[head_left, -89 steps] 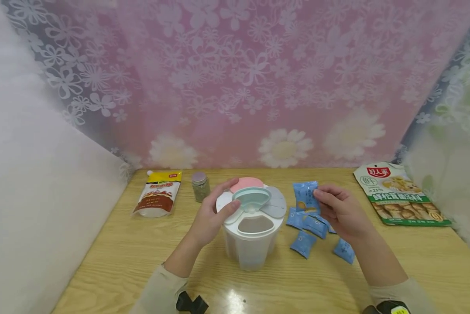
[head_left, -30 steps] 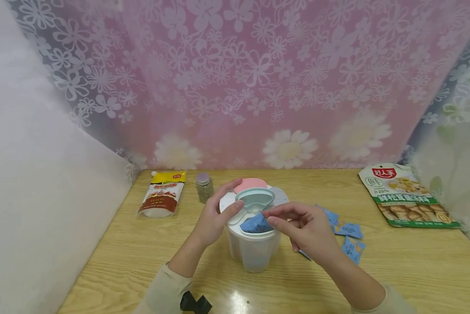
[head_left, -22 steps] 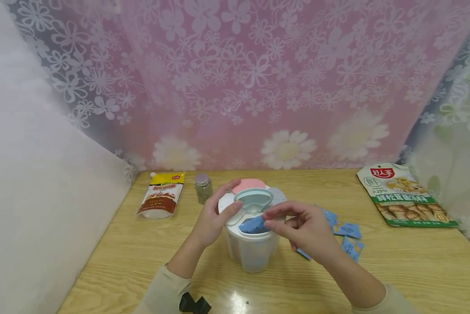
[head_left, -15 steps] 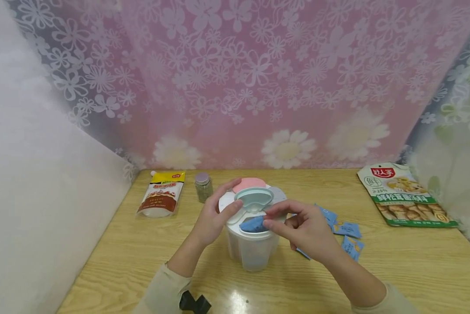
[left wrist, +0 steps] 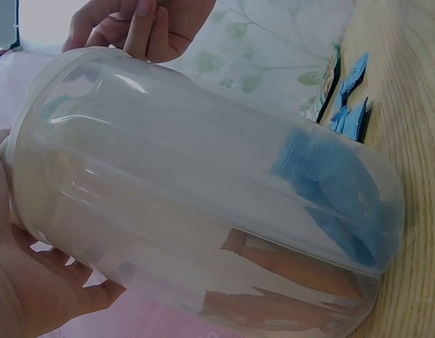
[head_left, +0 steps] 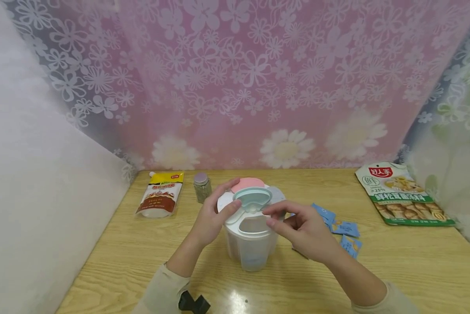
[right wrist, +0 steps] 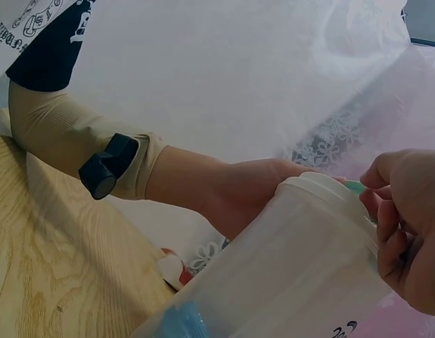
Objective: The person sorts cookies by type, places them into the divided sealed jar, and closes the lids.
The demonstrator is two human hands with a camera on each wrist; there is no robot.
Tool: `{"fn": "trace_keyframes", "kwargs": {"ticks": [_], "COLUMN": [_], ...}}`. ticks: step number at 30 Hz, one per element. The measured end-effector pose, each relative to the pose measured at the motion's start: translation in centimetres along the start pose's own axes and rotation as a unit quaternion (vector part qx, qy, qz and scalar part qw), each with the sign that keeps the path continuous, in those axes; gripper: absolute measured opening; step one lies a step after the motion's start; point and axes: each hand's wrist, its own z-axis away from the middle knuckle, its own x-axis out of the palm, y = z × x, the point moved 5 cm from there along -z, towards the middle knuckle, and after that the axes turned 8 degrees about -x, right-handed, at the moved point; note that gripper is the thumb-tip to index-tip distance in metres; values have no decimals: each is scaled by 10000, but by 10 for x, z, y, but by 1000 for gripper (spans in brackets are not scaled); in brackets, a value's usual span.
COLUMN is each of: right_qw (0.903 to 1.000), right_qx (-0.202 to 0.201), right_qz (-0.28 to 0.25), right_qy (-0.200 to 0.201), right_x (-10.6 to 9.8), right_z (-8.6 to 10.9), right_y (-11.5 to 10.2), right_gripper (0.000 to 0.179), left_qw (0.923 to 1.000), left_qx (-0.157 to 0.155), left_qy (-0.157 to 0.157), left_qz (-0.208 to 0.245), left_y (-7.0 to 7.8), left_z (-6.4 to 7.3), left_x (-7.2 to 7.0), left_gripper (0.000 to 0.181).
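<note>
A clear plastic container (head_left: 250,248) with a multi-flap lid stands mid-table. My left hand (head_left: 215,213) grips its left side, thumb against the raised teal flap (head_left: 253,196); a pink flap (head_left: 247,184) lies behind it. My right hand (head_left: 274,217) hovers at the open compartment, fingers loosely curled and holding nothing. In the left wrist view, blue packets (left wrist: 330,197) lie at the bottom of the container (left wrist: 203,176), with the right hand (left wrist: 140,24) above the rim. The right wrist view shows the container (right wrist: 288,267) and the left hand (right wrist: 246,190) behind it.
Several loose blue packets (head_left: 342,227) lie on the wooden table (head_left: 415,266) just right of the container. A sauce pouch (head_left: 160,194) and small spice jar (head_left: 201,186) sit back left, a green snack bag (head_left: 401,194) back right. Floral curtains close off the back and sides.
The blue packet that my right hand held at the container's opening has dropped inside; the hand now holds nothing. My left hand has kept its grip on the container.
</note>
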Motion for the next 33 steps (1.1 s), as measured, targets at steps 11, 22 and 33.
{"fn": "trace_keyframes", "kwargs": {"ticks": [11, 22, 33], "right_qw": [9964, 9952, 9859], "right_qx": [558, 395, 52], "right_qz": [-494, -886, -1352], "right_qy": [-396, -111, -983], "right_x": [-21, -41, -69], "right_z": [2, 11, 25], "right_y": [12, 21, 54], "right_gripper": [18, 28, 43], "left_qw": [10000, 10000, 10000], "left_qx": [-3, 16, 76], "left_qy": [-17, -33, 13], "left_qz": [86, 78, 56], "left_y": [-2, -1, -2], "left_z": [-1, -2, -2], "left_x": [1, -1, 0], "left_gripper": [55, 54, 54]}}
